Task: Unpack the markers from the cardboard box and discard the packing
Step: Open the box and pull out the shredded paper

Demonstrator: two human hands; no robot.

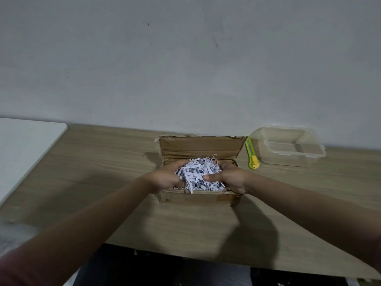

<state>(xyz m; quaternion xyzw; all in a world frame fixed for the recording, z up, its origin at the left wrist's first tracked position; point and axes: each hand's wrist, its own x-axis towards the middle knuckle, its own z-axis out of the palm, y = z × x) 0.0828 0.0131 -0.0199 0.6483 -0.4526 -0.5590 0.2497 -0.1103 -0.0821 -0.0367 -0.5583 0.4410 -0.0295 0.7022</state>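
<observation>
Head view looks down over a wooden table (86, 168) that fills the lower half of the picture, with a pale wall (185, 58) behind it and a white board (22, 149) lying at the table's far left edge.

Next in size, the cardboard box (198, 200) sits near the middle of the table, its long axis running left to right, parallel to the table's near edge. Its lid flap (201, 148) stands open, tilted back toward the wall. A clear plastic container (288, 147) rests to the right of the box, near the wall, open side up.

Both forearms reach in from the bottom corners. The left hand (165, 177) and the right hand (231, 178) are cupped from either side round a heap of shredded paper (198, 175) that lies in the box; the fingers are curled into the shreds and each thumb presses on the heap from the near side. The fingertips are buried in the paper and cannot be seen.

A yellow-green utility knife (252, 154) lies between the box and the container, its long axis running away toward the wall, its thick end nearer.

Markers cannot be made out; the paper covers whatever the box holds. A blurred pale shape at the lower left is cut off by the frame edge.
</observation>
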